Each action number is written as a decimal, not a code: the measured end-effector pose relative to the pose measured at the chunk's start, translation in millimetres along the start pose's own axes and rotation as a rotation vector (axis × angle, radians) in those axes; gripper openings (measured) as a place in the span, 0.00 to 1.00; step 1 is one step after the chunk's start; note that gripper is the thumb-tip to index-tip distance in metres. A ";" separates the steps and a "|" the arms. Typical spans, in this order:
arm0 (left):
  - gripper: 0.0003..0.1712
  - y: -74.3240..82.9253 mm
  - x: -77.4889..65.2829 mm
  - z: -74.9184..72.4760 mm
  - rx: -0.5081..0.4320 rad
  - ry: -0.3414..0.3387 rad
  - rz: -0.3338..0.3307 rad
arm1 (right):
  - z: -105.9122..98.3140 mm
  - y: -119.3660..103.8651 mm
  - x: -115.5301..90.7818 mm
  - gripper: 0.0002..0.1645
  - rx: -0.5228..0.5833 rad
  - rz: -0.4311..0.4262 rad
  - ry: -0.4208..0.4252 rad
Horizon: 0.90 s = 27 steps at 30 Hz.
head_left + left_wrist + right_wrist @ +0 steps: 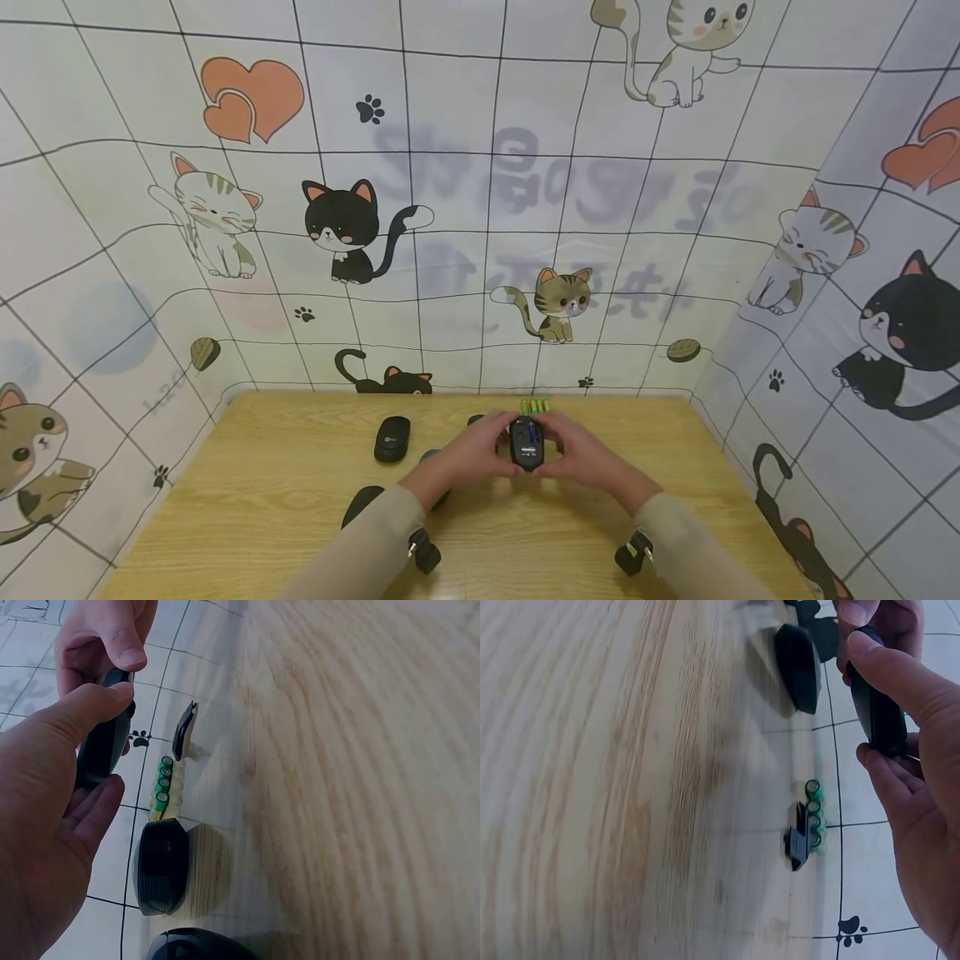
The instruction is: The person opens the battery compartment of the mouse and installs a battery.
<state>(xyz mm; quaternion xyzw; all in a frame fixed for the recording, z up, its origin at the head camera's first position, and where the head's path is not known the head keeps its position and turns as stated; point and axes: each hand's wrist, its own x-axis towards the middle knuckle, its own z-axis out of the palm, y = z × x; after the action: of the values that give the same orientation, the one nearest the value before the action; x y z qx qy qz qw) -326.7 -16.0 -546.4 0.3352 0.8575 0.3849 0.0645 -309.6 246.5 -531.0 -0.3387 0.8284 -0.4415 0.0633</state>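
Note:
Both hands hold a black computer mouse [527, 454] above the wooden table, its underside facing the head camera. A recess with dark blue inside shows in its upper half. My left hand [474, 450] grips the left edge between thumb and fingers. The right hand [583, 452] grips the opposite edge the same way. Just beyond the mouse, several green batteries [536, 406] stand in a row. Close by them lies a small black cover [799, 838], which the right wrist view shows best. The held mouse appears side-on in both wrist views.
Another black mouse [392, 439] lies to the left on the table [285, 467]. Nearer, a dark rounded mouse [362, 503] is partly covered by the left sleeve [367, 550]. Further dark mice show partly behind the left arm. A cat-printed cloth [450, 333] surrounds the table's back and sides.

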 end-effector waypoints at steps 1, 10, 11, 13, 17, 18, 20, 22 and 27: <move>0.52 -0.4 2.2 -0.2 0.017 -0.004 0.000 | -0.9 1.2 0.6 0.55 -0.003 0.012 0.002; 0.51 -8.3 18.8 3.9 0.155 -0.027 -0.013 | -4.4 17.2 8.0 0.56 -0.093 0.080 0.000; 0.51 -8.9 20.2 4.3 0.167 -0.030 -0.012 | -4.3 19.4 8.5 0.56 -0.111 0.085 0.003; 0.51 -10.9 23.0 5.3 0.198 -0.032 -0.016 | -4.0 23.4 9.4 0.56 -0.144 0.090 0.008; 0.52 -13.1 26.7 6.8 0.252 -0.045 -0.036 | -2.6 30.2 10.8 0.56 -0.224 0.089 0.014; 0.52 -13.8 27.6 7.2 0.262 -0.048 -0.042 | -2.4 31.5 11.0 0.56 -0.236 0.089 0.015; 0.53 -14.8 29.3 8.3 0.277 -0.055 -0.051 | -1.9 33.3 11.2 0.56 -0.270 0.087 0.019; 0.53 -15.9 31.1 9.1 0.283 -0.060 -0.056 | -1.5 34.2 11.3 0.56 -0.280 0.094 0.024; 0.53 -16.9 33.7 9.9 0.302 -0.067 -0.064 | -0.8 36.3 11.9 0.56 -0.277 0.119 0.033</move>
<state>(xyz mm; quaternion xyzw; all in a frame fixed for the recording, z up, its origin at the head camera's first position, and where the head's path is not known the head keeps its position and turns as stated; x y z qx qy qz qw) -357.8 3.0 -560.2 0.3261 0.9133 0.2379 0.0540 -337.3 253.5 -556.3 -0.2872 0.9010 -0.3240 0.0285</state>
